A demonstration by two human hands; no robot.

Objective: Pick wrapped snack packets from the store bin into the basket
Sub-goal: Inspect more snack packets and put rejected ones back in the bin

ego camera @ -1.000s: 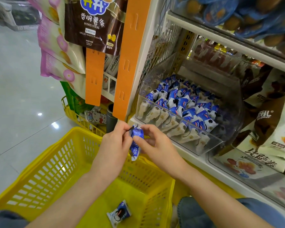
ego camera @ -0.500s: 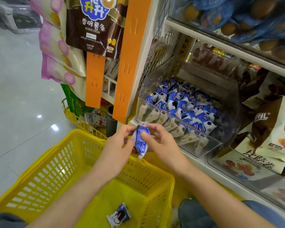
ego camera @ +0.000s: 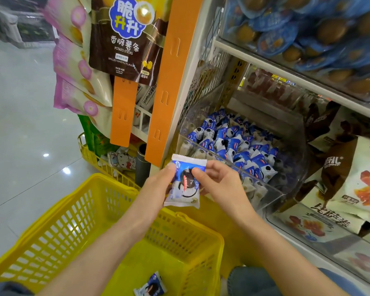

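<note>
The packet point(ego camera: 183, 196), now turned face-up, is pinched between left hand point(ego camera: 156, 189) and right hand point(ego camera: 220, 186) above the basket point(ego camera: 73, 227), ready to drop.

Store shelving and hanging snacks around a glossy floor

A dark brown potato sticks bag point(ego camera: 124, 39) hangs at upper centre, with pink-and-cream bags point(ego camera: 77, 67) overlapping to its left. A long orange strip point(ego camera: 171, 77) runs down the white shelf post, and a shorter orange strip point(ego camera: 123, 112) hangs below the brown bag. Wire mesh point(ego camera: 209, 71) stands right of the post. Blue-lidded cups point(ego camera: 308, 28) fill the upper right, above a white shelf edge point(ego camera: 286, 71). Brown-and-cream bags point(ego camera: 340, 171) crowd the right edge. Left of centre, a Hello Kitty packet point(ego camera: 122, 162) lies beside a grey tube point(ego camera: 141, 165). The pale tiled floor point(ego camera: 19, 124) reflects ceiling lights at left.
</note>
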